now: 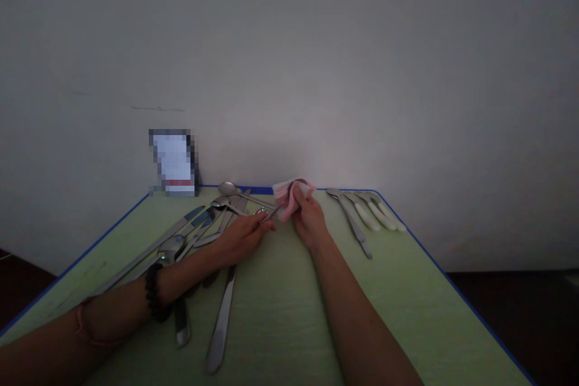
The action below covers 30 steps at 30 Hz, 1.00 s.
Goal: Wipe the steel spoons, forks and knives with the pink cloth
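Observation:
My left hand pinches the handle of a thin metal utensil whose far end runs into a pink cloth. My right hand is closed around that cloth, bunching it about the utensil's tip. Both hands rest low over the middle of a light green table. A dark bead bracelet sits on my left wrist.
Several loose metal spoons and knives lie scattered on the left, some under my left forearm. A neat row of cutlery, some with white handles, lies at the right. A blurred card leans on the wall at the back left.

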Each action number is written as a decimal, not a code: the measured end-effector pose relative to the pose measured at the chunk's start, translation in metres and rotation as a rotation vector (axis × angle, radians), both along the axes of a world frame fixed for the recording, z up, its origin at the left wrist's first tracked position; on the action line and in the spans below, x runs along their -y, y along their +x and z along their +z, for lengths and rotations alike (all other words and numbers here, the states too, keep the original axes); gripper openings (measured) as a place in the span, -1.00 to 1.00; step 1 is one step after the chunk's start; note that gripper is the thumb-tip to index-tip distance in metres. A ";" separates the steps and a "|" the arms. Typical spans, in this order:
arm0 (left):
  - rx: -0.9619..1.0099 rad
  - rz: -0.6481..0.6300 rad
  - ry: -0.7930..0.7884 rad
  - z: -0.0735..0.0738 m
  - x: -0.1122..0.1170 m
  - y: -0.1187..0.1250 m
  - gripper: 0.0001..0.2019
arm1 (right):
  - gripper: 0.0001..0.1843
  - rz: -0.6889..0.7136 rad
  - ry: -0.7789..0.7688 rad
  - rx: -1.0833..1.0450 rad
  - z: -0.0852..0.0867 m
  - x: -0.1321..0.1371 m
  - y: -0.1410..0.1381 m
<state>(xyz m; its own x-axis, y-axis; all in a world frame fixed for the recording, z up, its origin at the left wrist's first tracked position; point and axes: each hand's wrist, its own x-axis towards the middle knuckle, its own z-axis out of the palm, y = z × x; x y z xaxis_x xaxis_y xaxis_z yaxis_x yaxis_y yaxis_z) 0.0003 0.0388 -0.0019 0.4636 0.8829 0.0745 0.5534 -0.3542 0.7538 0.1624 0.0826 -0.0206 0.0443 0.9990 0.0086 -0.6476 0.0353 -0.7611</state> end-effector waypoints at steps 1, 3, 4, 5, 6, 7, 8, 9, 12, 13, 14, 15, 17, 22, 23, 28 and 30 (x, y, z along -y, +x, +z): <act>-0.009 -0.008 0.007 0.001 0.000 0.000 -0.61 | -0.68 -0.051 0.008 -0.008 0.000 -0.002 0.002; -0.002 -0.015 -0.009 0.001 0.001 0.000 -0.59 | -0.69 -0.115 0.027 0.009 0.000 -0.004 0.004; 0.012 -0.013 -0.027 0.001 0.002 0.001 -0.57 | -0.69 -0.134 0.030 0.027 0.000 -0.004 0.003; 0.028 -0.008 -0.045 0.001 0.002 0.001 -0.56 | -0.68 -0.146 0.025 0.047 0.000 -0.004 0.001; 0.044 0.000 -0.064 0.000 0.002 0.001 -0.54 | -0.68 -0.151 0.015 0.064 0.001 -0.003 -0.003; 0.062 0.008 -0.082 0.000 0.002 0.001 -0.52 | -0.67 -0.152 -0.001 0.079 0.001 -0.002 -0.007; 0.081 0.016 -0.099 0.000 0.002 0.000 -0.50 | -0.66 -0.142 -0.019 0.088 0.002 -0.001 -0.012; 0.100 0.026 -0.114 -0.001 0.001 0.000 -0.49 | -0.67 -0.122 -0.040 0.093 0.003 0.000 -0.016; 0.141 0.042 -0.133 -0.002 0.001 0.000 -0.50 | -0.73 -0.040 -0.099 0.089 0.009 0.003 -0.020; 0.143 0.039 -0.129 -0.002 0.001 0.000 -0.51 | -0.75 -0.019 -0.114 0.098 0.012 0.003 -0.018; 0.139 0.035 -0.120 -0.002 0.001 0.000 -0.52 | -0.76 -0.008 -0.119 0.128 0.016 0.004 -0.013; 0.130 0.029 -0.109 -0.001 0.002 0.001 -0.53 | -0.75 0.004 -0.101 0.182 0.020 0.005 -0.006; 0.113 0.019 -0.089 0.000 0.003 0.001 -0.55 | -0.70 0.055 0.011 0.363 0.033 0.008 0.011; 0.078 -0.082 -0.090 0.003 0.008 -0.001 -0.54 | -0.75 0.111 0.337 0.964 0.082 0.021 0.049; 0.058 -0.110 -0.074 0.003 0.008 -0.001 -0.54 | -0.80 0.116 0.369 1.038 0.091 0.025 0.054; -0.075 -0.284 0.047 0.002 0.009 -0.007 -0.54 | -0.73 0.235 0.280 1.426 0.114 0.044 0.064; -0.107 -0.351 0.063 0.001 0.009 -0.010 -0.54 | -0.62 0.274 0.206 1.567 0.118 0.051 0.061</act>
<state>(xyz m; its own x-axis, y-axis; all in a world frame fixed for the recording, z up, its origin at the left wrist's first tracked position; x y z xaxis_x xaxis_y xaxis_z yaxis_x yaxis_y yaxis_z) -0.0094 0.0295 -0.0004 0.7453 0.6642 0.0581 0.4647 -0.5800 0.6691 0.2235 0.0320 0.0977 -0.3094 0.9509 0.0002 0.7259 0.2363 -0.6459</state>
